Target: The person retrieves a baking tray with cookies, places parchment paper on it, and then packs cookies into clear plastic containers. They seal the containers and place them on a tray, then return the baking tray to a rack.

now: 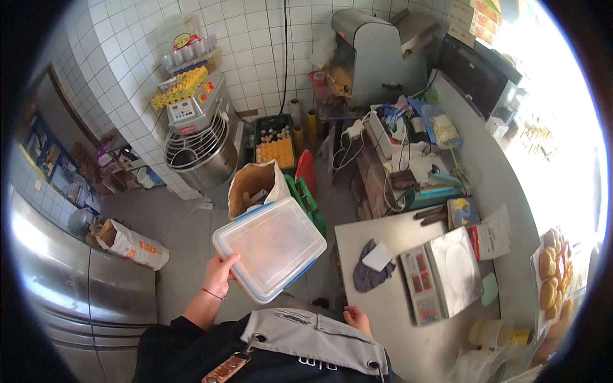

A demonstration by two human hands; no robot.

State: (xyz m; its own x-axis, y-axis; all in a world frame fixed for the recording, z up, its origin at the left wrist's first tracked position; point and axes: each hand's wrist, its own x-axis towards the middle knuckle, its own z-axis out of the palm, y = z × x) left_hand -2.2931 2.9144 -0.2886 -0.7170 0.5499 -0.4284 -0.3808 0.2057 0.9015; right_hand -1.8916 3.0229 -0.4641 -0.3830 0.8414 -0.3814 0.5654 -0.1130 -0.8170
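Note:
My left hand (222, 274) grips the left edge of a translucent plastic storage box (273, 246) with blue side latches. The box is tilted, its lid facing up towards me, and I cannot make out what is inside. Just beyond it stands an open paper-lined sack (254, 189), partly covered by the box. Beside the near left edge of the steel table (383, 311) is my right hand (357, 320), fingers curled and partly hidden by my grey apron. Nothing shows in it. A digital scale (443, 275) and a dark cloth (366, 275) under a white piece lie on that table.
A spiral dough mixer (201, 153) stands at the far left, beside a green crate (273, 122) with eggs. Another sack (134, 244) is on the floor near the steel fridge (119, 287). Loose cables (352, 139) hang by the cluttered bench. Bread (553, 277) sits at right.

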